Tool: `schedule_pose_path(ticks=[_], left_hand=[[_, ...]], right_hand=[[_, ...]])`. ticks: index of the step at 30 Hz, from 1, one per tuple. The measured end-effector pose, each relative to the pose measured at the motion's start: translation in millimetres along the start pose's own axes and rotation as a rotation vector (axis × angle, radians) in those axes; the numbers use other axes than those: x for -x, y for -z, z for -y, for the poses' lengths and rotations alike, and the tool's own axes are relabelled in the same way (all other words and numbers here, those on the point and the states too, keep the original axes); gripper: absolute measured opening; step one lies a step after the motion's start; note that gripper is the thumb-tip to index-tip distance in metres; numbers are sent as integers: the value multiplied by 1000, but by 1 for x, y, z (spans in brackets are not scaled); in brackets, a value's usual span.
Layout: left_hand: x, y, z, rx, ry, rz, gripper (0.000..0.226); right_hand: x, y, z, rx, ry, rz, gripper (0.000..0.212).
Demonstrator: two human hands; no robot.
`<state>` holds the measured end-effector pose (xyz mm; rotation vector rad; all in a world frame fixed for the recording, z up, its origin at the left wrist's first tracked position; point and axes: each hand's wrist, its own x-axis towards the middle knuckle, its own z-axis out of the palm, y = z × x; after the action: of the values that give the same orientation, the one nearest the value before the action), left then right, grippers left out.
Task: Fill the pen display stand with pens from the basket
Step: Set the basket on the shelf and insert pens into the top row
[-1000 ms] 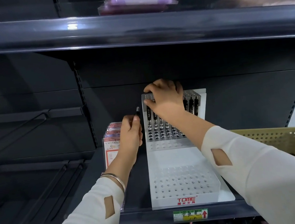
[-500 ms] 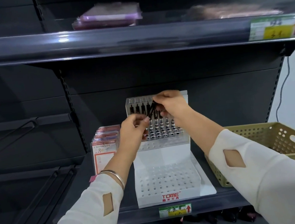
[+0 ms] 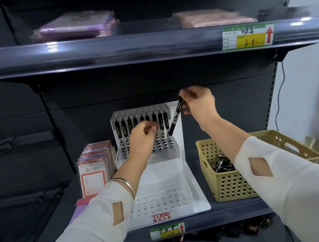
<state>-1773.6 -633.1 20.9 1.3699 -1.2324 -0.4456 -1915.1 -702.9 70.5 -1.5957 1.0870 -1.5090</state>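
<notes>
The white TOME pen display stand (image 3: 160, 199) sits on the dark shelf, and its lower tier of holes is bare. Several black pens (image 3: 124, 131) stand in the back row of its upper tier. My right hand (image 3: 199, 103) pinches the top of a black pen (image 3: 175, 119), which is tilted with its tip at the rightmost hole of that row. My left hand (image 3: 141, 141) hovers in front of the upper tier with curled fingers; whether it holds anything is hidden. The tan perforated basket (image 3: 204, 145), right of the stand, holds more black pens (image 3: 223, 164).
Packs of cards marked UNIVERSITY (image 3: 95, 169) stand left of the stand. The shelf above (image 3: 145, 46) hangs low and carries wrapped pink packs (image 3: 75, 28) and a price label (image 3: 246, 36). Dark items (image 3: 228, 233) lie below the shelf edge. A grey cable (image 3: 278, 94) hangs at the right.
My right hand took the pen from my left hand and carried it right to the end of the back row. The view pulled back and now shows the basket.
</notes>
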Motion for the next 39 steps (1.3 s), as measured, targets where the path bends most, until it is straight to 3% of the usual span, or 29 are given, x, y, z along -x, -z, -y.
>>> schedule_pose_path(ticks=[17, 22, 28, 32, 36, 39], left_hand=[[-17, -20, 21, -164, 35, 64, 23], [-20, -26, 24, -226, 29, 60, 24], [-24, -36, 26, -368, 9, 58, 20], [-29, -45, 31, -450, 52, 20, 15], [-30, -49, 33, -510, 44, -32, 12], [-27, -50, 37, -523, 13, -54, 14]], right_hand=[[-14, -20, 0, 288, 146, 151, 23], [-16, -32, -7, 409, 129, 210, 11], [-18, -30, -13, 742, 48, 288, 21], [-22, -29, -13, 673, 55, 343, 31], [-21, -30, -22, 538, 81, 338, 16], [-21, -28, -27, 441, 51, 355, 18]])
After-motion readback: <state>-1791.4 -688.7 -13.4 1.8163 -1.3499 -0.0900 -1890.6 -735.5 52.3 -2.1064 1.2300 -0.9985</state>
